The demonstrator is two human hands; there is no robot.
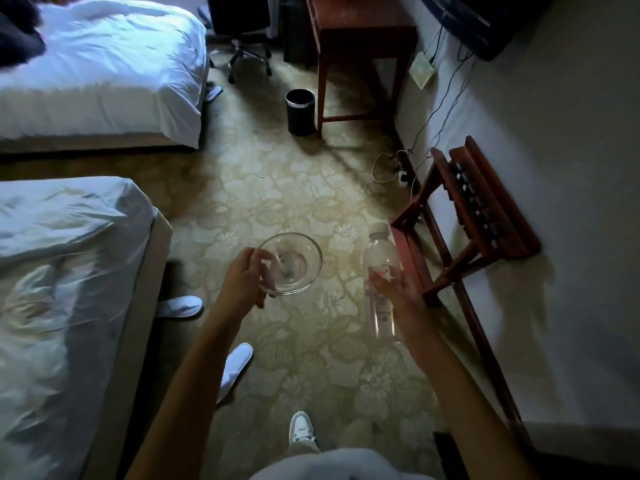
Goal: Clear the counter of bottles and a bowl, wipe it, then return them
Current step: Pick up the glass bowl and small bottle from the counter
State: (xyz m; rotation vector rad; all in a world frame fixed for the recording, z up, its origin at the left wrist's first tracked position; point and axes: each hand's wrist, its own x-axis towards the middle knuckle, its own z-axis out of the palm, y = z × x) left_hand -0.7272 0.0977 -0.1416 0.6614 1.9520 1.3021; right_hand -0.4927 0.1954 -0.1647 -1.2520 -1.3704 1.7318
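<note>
Gripping a clear glass bowl (290,263), seemingly empty, the left hand (242,277) flanks the right hand (398,289), clasping a clear bottle (381,282) above patterned carpet (277,188) beside the bed (62,289).

Both forearms are bare, with no sleeves, watch or rings showing; below are a light grey garment (346,462), pale trouser leg, and a white sneaker (302,427) with grey panels
</note>
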